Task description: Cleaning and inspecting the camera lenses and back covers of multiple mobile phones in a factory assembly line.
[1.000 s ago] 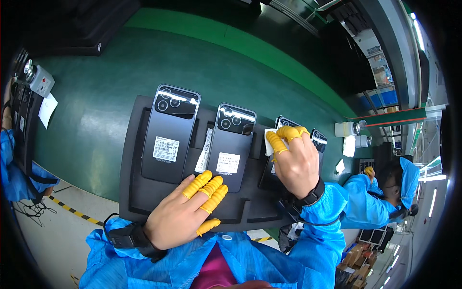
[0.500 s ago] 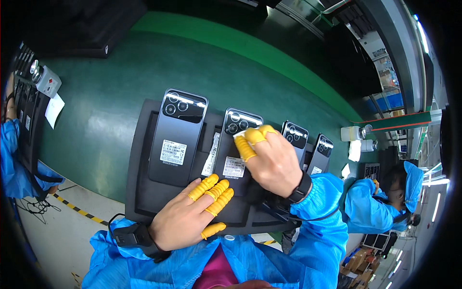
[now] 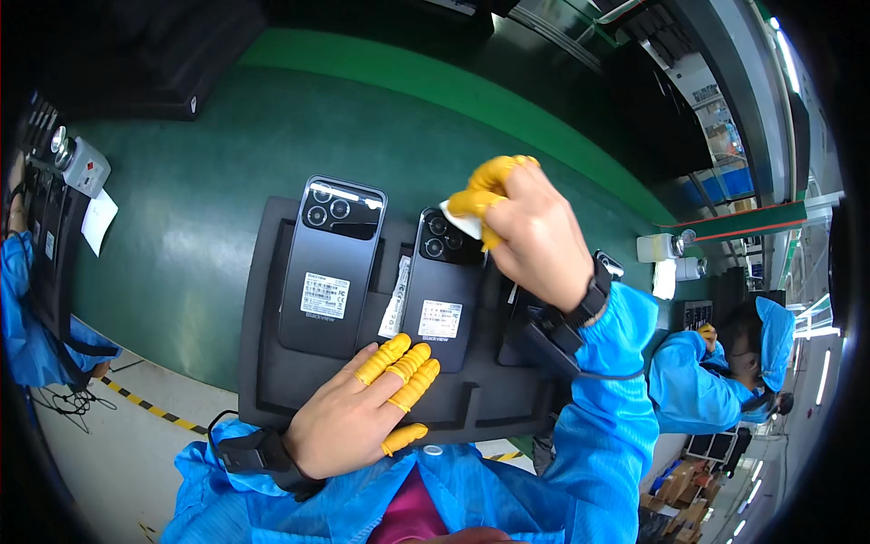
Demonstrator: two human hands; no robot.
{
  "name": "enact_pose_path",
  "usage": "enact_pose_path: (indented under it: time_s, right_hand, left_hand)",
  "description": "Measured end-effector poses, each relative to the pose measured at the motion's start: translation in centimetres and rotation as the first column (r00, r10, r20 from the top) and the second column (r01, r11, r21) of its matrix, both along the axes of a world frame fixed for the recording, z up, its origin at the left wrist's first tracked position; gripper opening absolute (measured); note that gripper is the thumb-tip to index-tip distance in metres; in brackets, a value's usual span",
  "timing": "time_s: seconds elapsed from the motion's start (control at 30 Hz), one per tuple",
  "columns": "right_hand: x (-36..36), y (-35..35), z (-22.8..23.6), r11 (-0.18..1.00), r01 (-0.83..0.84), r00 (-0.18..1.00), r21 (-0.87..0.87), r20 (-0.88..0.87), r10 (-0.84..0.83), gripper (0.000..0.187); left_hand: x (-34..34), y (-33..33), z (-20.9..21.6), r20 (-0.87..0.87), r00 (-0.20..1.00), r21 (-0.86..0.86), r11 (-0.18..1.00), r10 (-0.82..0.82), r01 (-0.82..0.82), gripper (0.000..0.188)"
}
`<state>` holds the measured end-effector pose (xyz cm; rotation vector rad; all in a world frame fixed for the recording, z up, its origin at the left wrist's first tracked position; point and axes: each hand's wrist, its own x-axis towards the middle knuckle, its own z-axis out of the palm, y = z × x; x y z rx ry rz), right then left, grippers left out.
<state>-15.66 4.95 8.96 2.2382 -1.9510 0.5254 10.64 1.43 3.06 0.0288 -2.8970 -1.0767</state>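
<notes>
My right hand [image 3: 541, 238], in yellow finger cots, pinches a folded white wipe [image 3: 464, 223] against the top right of the camera area on a dark grey phone [image 3: 441, 279]. That phone lies back up in a black foam tray [image 3: 435, 399]. My left hand [image 3: 349, 422] rests with fingers stretched, their yellow-covered tips at the phone's lower left end. To its left lies a larger-looking phone [image 3: 331, 263] with a white label. Between these two phones sits a narrow white label strip [image 3: 395, 299]. My right forearm mostly hides the phones farther right.
White bottles with metal tops stand at the left [image 3: 88, 170] and right [image 3: 654, 247] of the green bench [image 3: 181, 245]. A co-worker in blue [image 3: 693, 385] sits at the right; another person's blue sleeve [image 3: 23, 290] shows at the left edge.
My right hand has moved up and slightly right with the wipe, from below the cameras to the phone's top right corner. My left hand has stayed nearly still.
</notes>
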Motion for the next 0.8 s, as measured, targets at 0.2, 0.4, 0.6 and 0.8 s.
enact_pose_path:
  time_s: [0.2,0.4,0.6,0.8]
  right_hand:
    - [0.1,-1.8,-1.5,0.993,-0.050,0.999,0.110,0.018,0.048,0.019]
    - [-0.5,-1.0,-0.8,0.994,-0.003,1.000,0.109,-0.029,0.006,0.020]
    - [-1.4,2.2,-1.4,0.968,0.214,0.976,0.132,0.011,-0.217,0.022]
    - [0.0,4.6,-3.3,0.945,0.326,0.940,0.028,0.101,-0.327,0.013]
  left_hand:
    - [0.0,0.3,-0.2,0.016,1.000,0.018,1.000,-0.005,0.004,0.065]
    - [0.0,0.0,0.1,0.008,1.000,0.013,1.000,0.007,-0.007,0.065]
    - [0.0,0.1,-0.1,-0.015,0.999,0.009,0.999,0.031,-0.031,0.066]
    - [0.1,0.2,-0.2,-0.027,0.999,-0.018,0.999,0.040,-0.040,0.067]
